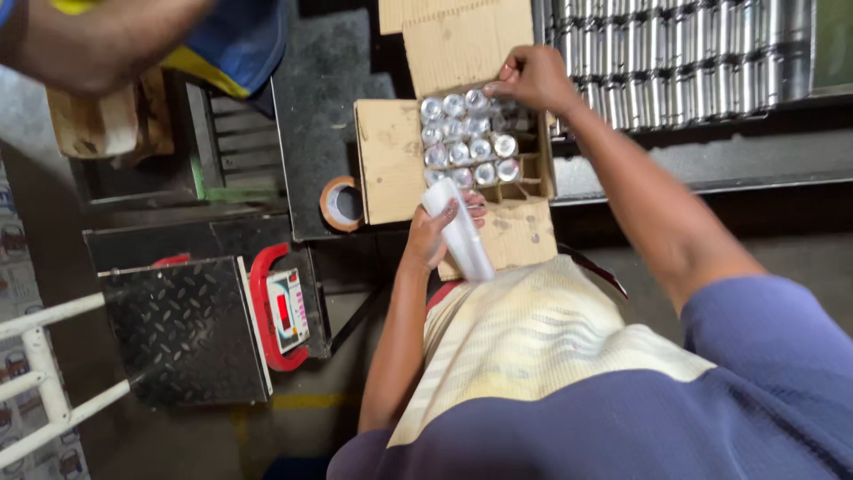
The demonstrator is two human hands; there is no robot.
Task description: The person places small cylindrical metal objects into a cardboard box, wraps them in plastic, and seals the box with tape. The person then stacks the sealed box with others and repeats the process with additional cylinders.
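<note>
An open cardboard box [389,160] with a divider grid stands in front of me, most cells filled with shiny metal cans [468,149]. My right hand [531,78] reaches to the box's far right corner and grips a can there. At the near edge of the box, my left hand [434,233] holds a white rolled piece of plastic or paper [462,233].
Rows of the same metal cans [675,53] fill a conveyor at the upper right. A roll of brown tape [339,204] lies left of the box. A platform scale [182,329] with a red-framed display [286,309] sits lower left. Another person's arm [98,40] is upper left.
</note>
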